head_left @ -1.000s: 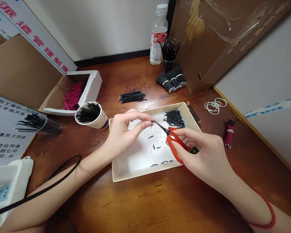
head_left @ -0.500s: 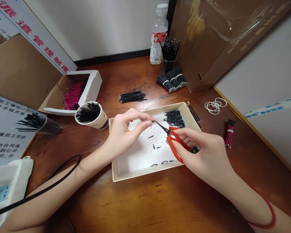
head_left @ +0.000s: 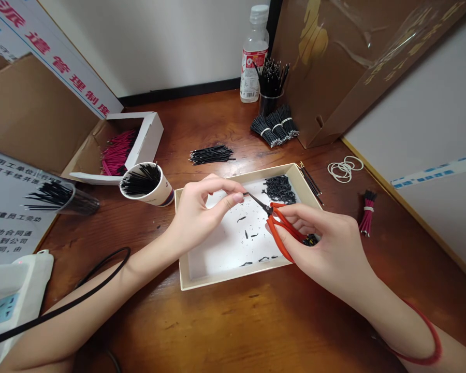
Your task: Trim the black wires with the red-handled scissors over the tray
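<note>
Above a shallow cream tray [head_left: 213, 254], my left hand [head_left: 194, 215] pinches a small black piece [head_left: 245, 194] between thumb and forefinger. Most of that piece is hidden by the fingertips, so I cannot tell its kind. My right hand [head_left: 334, 241] is closed round red-handled scissors [head_left: 275, 235], whose slim dark blades point left. Their tips meet the black piece at my left fingertips. Inside the tray, a heap of short black pieces [head_left: 279, 189] sits in the far right corner, with loose scraps scattered over the white bottom. Another small pile [head_left: 309, 240] is partly covered by my right hand.
Black wires [head_left: 212, 154] lie behind the tray. Left stand a paper cup [head_left: 149, 194], a tipped clear cup [head_left: 81, 201] and a box of red wires [head_left: 118, 153]. Tied black bundles [head_left: 275, 127], a bottle [head_left: 252, 67], rubber bands [head_left: 345, 170] and a red bundle [head_left: 368, 213] are rightward.
</note>
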A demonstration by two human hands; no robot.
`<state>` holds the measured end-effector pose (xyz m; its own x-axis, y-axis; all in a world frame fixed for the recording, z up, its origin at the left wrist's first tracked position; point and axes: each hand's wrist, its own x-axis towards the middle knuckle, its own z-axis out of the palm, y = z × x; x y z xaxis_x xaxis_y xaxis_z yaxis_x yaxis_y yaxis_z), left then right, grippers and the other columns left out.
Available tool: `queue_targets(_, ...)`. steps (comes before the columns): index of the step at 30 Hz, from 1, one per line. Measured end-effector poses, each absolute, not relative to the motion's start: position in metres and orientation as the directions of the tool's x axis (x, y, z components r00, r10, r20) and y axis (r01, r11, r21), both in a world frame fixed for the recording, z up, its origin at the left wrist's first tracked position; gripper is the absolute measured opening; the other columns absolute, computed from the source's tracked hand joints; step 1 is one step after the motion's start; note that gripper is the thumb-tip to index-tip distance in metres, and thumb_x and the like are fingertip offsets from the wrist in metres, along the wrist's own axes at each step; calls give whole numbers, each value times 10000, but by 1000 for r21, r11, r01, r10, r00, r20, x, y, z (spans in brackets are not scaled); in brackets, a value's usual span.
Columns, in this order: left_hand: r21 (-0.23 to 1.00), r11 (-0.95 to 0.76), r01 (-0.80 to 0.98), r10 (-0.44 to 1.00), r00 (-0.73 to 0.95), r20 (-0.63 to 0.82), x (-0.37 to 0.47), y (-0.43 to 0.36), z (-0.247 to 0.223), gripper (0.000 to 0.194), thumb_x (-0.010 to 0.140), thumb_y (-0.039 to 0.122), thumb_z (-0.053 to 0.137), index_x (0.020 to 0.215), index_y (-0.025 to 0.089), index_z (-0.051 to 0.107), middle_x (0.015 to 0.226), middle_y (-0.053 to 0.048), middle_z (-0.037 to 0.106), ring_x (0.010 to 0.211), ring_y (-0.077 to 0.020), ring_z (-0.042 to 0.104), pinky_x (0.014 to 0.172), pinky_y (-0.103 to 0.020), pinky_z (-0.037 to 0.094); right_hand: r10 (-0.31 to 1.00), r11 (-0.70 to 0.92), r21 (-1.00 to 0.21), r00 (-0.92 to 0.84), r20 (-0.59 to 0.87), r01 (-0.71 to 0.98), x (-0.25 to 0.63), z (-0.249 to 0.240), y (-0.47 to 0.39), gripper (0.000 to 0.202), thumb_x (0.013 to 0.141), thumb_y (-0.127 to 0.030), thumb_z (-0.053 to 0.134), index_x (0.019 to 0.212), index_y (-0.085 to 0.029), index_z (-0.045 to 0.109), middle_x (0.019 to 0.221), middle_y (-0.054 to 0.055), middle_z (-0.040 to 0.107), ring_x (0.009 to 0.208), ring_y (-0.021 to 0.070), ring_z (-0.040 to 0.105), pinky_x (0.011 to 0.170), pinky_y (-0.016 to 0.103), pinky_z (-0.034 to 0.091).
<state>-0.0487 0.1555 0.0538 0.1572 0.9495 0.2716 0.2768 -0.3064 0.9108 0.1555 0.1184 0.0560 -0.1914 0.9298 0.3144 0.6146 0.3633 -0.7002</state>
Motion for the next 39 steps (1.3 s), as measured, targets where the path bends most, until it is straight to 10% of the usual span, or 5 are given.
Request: queue_targets(39,910,-299,289,948,196,249,-49,156,53,76,860,226,666,822,202,728,762,-19,731,775,-174,636,735,-322,452,946,323,-716,-187,265,619,154,58,119,41,793,-168,639,809,-182,674,595,-23,644,505,95,538,470,214,459)
